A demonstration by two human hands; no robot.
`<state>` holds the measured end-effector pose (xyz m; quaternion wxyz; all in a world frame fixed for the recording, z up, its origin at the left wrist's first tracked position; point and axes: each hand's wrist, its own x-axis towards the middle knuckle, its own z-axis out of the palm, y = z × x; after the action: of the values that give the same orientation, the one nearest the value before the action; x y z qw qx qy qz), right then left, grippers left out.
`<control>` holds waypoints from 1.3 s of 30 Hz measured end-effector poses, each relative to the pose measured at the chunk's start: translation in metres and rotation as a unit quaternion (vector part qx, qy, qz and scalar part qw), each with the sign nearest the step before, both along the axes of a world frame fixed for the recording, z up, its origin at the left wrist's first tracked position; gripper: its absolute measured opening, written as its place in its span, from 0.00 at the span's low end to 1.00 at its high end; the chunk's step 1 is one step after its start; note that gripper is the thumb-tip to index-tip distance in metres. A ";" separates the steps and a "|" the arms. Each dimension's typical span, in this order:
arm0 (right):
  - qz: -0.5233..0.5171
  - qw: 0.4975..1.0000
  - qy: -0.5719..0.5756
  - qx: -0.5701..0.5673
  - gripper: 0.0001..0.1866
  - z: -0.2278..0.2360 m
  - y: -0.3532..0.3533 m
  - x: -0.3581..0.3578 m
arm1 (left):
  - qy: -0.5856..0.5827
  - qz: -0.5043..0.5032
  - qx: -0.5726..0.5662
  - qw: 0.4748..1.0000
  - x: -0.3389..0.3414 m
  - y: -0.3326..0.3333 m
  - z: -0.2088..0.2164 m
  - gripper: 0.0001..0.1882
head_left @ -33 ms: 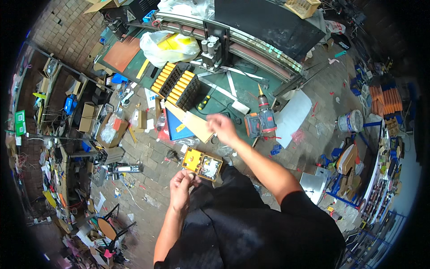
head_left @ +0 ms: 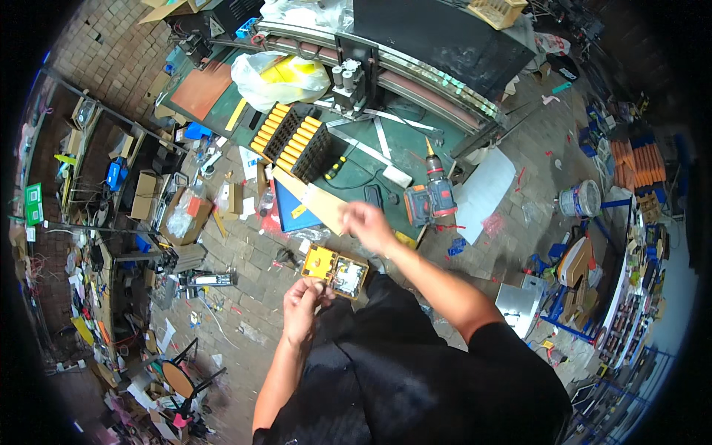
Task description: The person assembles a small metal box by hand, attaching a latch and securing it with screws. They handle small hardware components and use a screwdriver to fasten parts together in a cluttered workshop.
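Black cloth of the lap is seen just beside the L hand (head_left: 300, 310), whose thumb and fingers are pinched tight; a small bit (head_left: 320, 287) seems to be gripped at the tips, prob. as it's too tiny for a full fist, but its kind can't be told. The R hand (head_left: 368, 228) is raised w/ fingers half curled, blurred; whether anything is held, or the board below is touched, can't be told.

The yellow box (head_left: 320, 256) is set just past the L fingertips, by the knees, opened into two halves, presumably so its contents are kept in easy reach. Pale bits (head_left: 347, 279) are held in its R half; what it's propped on is hidden.

Under/near the R hand, the wood board (head_left: 320, 206) is laid aslant, partly over the blue tray (head_left: 285, 213). Behind, yellow tubes (head_left: 298, 146) are stood in black racks (head_left: 320, 157), likely to be kept in rows & not roll. A screwdriver (head_left: 336, 168) is left beside them.

To the R, the drill (head_left: 433, 199) is parked near the table edge, bit pointed away from the body, maybe for safety or a quick grab. Farther back on the green table (head_left: 417, 142), a clear bag (head_left: 256, 78) w/ yellow stuff is dumped, apparently out of the way.
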<state>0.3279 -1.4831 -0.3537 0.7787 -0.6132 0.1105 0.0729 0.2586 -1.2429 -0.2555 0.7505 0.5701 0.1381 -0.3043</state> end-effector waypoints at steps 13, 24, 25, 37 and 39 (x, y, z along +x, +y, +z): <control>-0.188 0.953 -0.080 -0.224 0.08 0.126 0.050 -0.226 | 0.149 -0.372 -0.158 0.902 -0.010 -0.033 -0.009 0.10; -0.505 0.861 0.035 0.049 0.09 0.102 0.109 -0.401 | -0.069 -0.662 -0.011 0.746 -0.132 -0.098 0.015 0.09; -0.525 0.847 0.004 0.081 0.08 0.102 0.109 -0.413 | -0.043 -0.667 -0.015 0.744 -0.145 -0.107 0.019 0.09; -0.583 0.805 -0.049 0.095 0.10 0.106 0.041 -0.589 | 0.178 -0.650 -0.064 0.736 -0.319 -0.183 0.013 0.15; -0.580 0.807 -0.067 0.090 0.10 0.105 0.030 -0.615 | 0.175 -0.661 -0.079 0.725 -0.346 -0.197 0.020 0.15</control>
<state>-0.2876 -1.4529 -0.2489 0.7332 -0.3660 0.3861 -0.4236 -0.0872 -1.4400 -0.2351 0.3640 0.3919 -0.1700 -0.8277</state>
